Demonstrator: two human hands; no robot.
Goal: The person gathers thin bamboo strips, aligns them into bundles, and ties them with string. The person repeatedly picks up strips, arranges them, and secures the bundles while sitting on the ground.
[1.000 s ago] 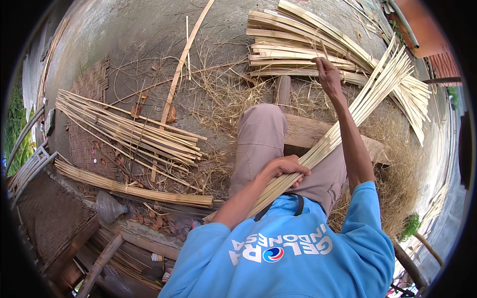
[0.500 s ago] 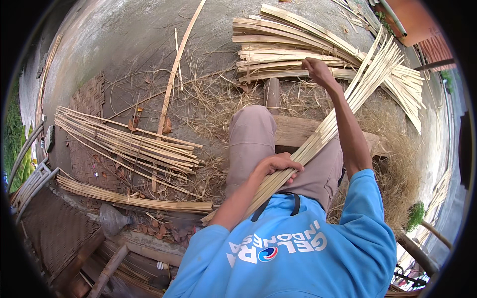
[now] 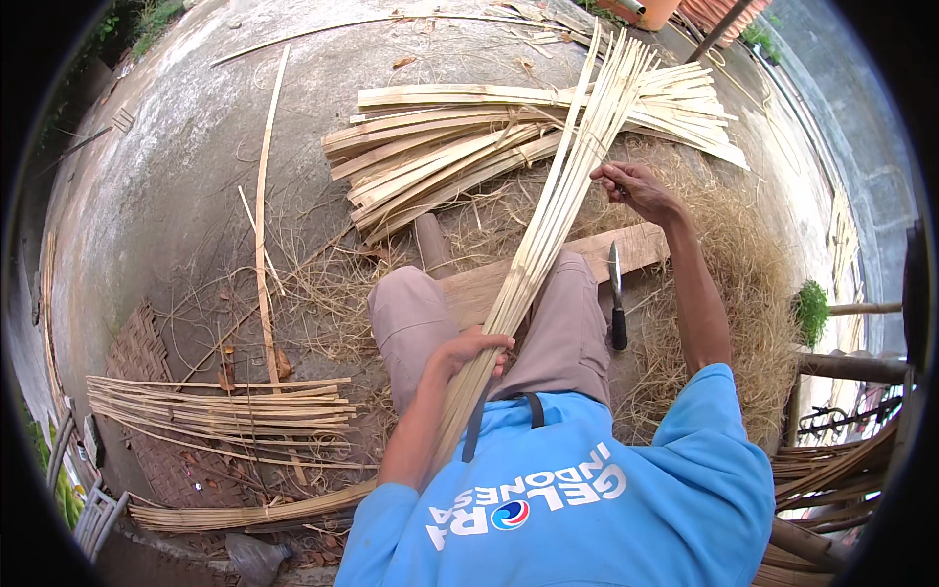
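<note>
My left hand [image 3: 474, 352] is wrapped round the lower part of a bundle of long, thin bamboo strips [image 3: 536, 245]. The bundle slants across my lap, its lower end against my left forearm and shirt, its upper end fanned out. Just right of its upper part is my right hand [image 3: 638, 190], fingers pinched together; whatever they hold is too small to make out. On the wooden plank [image 3: 631, 250] by my right knee rests a knife [image 3: 616, 298] with a black handle. Wider bamboo strips [image 3: 445, 147] lie in tied bundles on the ground beyond my knees.
More strips [image 3: 220, 419] lie at the left on a woven mat [image 3: 142, 352], with another bundle [image 3: 254, 513] nearer me. Fibrous shavings [image 3: 724, 293] are heaped at the right. One long strip [image 3: 264, 196] crosses the concrete. A clear plastic bottle [image 3: 256, 556] lies lower left.
My right hand has come down from over the far bundles to beside the held bundle, which stands steeper. The view has shifted, and the knife has come into sight. My left hand keeps its grip.
</note>
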